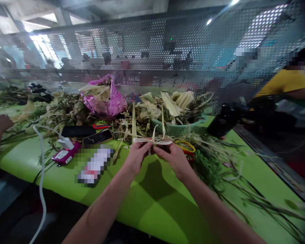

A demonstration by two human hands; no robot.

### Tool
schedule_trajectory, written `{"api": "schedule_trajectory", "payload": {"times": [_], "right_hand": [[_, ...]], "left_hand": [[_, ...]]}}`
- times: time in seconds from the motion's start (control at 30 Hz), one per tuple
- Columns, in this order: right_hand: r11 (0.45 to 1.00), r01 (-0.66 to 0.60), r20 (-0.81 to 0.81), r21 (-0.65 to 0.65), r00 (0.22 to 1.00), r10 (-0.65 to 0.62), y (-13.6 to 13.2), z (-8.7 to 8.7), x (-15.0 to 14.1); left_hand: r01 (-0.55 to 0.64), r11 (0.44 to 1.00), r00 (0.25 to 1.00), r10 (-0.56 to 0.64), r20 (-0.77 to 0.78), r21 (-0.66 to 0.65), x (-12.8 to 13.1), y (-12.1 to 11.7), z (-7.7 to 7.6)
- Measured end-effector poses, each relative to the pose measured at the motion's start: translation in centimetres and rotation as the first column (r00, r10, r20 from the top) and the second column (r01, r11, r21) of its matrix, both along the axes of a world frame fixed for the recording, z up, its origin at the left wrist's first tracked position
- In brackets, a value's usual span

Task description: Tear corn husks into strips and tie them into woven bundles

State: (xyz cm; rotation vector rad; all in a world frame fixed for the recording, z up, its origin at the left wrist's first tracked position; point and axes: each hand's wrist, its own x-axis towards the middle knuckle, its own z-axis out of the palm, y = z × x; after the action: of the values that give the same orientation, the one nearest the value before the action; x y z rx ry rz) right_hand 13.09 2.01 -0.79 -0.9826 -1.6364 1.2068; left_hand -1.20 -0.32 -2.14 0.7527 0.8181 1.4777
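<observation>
Both hands pinch a small crossed piece of pale corn husk strips above the green table. My left hand grips its left side, the thumb pressed near the crossing. On the right side, my right hand closes its thumb and fingers close to the same crossing. One narrow strip end curls upward between the hands, and longer ends stand up to either side. Just beyond them, dried husks fill a light green basket. Scissors with yellow and red handles lie beside my right hand.
A pink plastic bag of husks stands behind a phone. A purple power strip with a white charger and cable lies left. Green twine and long stems spread right, near a black bottle. Another person's hand rests far left.
</observation>
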Motion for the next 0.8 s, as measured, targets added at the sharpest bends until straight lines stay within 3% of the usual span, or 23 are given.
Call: {"api": "schedule_trajectory", "payload": {"times": [0.37, 0.5, 0.63, 0.7, 0.8], "right_hand": [[0.997, -0.068, -0.077, -0.026, 0.995, 0.066, 0.1, -0.1, -0.3], [0.983, -0.126, -0.190, -0.134, 0.977, 0.099, -0.3, 0.1, -0.8], [0.962, -0.142, -0.273, -0.232, 0.959, 0.076, -0.8, 0.0, -1.2], [0.970, -0.127, -0.253, -0.207, 0.965, 0.073, -0.5, -0.3, -1.0], [0.996, -0.076, -0.103, -0.043, 0.992, 0.071, 0.3, -0.7, -0.3]], "left_hand": [[-0.013, 1.000, 0.984, 0.015, -0.179, 0.011, 0.1, -0.3, 0.7], [-0.031, 0.999, 0.999, 0.030, -0.043, -0.014, 0.2, -0.2, 0.5], [0.036, 0.991, 0.990, -0.018, 0.139, -0.129, 0.1, -0.1, 0.4], [0.047, 0.991, 0.990, -0.029, 0.141, -0.128, 0.0, 0.1, 0.4], [0.022, 0.997, 0.997, -0.016, 0.072, -0.080, -0.4, 0.4, 0.2]]}}
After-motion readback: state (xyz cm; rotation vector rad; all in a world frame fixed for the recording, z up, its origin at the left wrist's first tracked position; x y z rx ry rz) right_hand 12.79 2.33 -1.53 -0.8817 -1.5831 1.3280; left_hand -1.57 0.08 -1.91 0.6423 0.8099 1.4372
